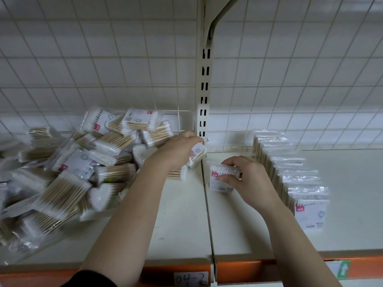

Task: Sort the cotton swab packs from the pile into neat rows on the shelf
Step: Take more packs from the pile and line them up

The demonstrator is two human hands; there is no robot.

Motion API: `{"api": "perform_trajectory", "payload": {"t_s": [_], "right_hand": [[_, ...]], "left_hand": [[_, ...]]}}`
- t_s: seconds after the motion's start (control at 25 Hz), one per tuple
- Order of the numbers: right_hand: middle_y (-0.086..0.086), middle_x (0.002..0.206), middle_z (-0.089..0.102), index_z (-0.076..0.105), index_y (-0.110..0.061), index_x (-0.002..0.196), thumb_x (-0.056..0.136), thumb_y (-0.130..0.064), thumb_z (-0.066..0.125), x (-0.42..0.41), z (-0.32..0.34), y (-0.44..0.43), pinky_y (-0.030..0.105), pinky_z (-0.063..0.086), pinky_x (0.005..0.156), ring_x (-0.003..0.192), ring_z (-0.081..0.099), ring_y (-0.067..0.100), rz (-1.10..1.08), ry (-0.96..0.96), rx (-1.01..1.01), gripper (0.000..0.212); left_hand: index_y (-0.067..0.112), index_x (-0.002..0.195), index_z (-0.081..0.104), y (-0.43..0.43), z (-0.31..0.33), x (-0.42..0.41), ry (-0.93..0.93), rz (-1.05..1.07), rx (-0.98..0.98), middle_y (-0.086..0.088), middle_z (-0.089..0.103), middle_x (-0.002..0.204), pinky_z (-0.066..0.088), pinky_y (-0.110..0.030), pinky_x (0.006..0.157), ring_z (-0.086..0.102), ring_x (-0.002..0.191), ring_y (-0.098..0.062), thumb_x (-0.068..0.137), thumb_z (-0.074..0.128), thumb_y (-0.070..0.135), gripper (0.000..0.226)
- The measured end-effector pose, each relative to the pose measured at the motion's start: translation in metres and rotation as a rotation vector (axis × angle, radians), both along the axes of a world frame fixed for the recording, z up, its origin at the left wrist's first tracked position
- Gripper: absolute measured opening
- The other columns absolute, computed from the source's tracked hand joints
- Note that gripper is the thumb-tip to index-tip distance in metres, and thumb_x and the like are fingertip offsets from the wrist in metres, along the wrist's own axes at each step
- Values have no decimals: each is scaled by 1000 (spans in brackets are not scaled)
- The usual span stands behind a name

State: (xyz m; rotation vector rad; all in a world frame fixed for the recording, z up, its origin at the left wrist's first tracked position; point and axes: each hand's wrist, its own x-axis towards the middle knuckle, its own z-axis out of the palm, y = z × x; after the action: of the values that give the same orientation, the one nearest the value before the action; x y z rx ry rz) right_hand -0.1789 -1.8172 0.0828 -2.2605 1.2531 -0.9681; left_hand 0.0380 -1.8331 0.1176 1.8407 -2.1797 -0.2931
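A white tag (pixel 190 279) on the shelf edge (pixel 259 269) is showing handwritten "04-2"; a green sticker (pixel 343 269) is showing a white arrow.

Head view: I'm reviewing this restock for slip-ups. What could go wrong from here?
The row of upright packs stands on edge; the right hand, holding a pack close beside it, might knock it over. The loose pile nears the front edge of the shelf, so packs could slide off.

Pile (pixel 62 172) cut off at left edge; pack labels (pixel 309 216) unreadable.

A black sleeve (pixel 91 279) edges the left arm.
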Motion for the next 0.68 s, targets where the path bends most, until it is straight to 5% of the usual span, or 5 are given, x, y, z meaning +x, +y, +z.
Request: {"api": "perform_trajectory", "payload": {"t_s": [0.12,0.36,0.68], "right_hand": [[-10,82,61,66,-16,97,77,-18,75,0,1,2,9,37,63,69,51,1,0,5,2,21],[-11,81,62,65,-17,96,78,-18,74,0,4,3,11,36,61,68,51,-2,0,28,-7,20],[-9,82,62,65,-19,96,78,-17,74,-1,5,7,12,36,60,69,52,3,-2,21,6,20]], "left_hand": [[25,141,41,2,2,0,65,20,-24,5,35,143,29,-17,93,41,124,-17,92,52,-2,57],[33,145,30,4,5,0,9,24,-11,2,36,142,27,-39,107,27,122,-23,87,61,7,71],[26,139,42,12,-6,3,132,62,-92,-2,37,131,26,-27,104,31,124,-20,82,69,11,64]]}}
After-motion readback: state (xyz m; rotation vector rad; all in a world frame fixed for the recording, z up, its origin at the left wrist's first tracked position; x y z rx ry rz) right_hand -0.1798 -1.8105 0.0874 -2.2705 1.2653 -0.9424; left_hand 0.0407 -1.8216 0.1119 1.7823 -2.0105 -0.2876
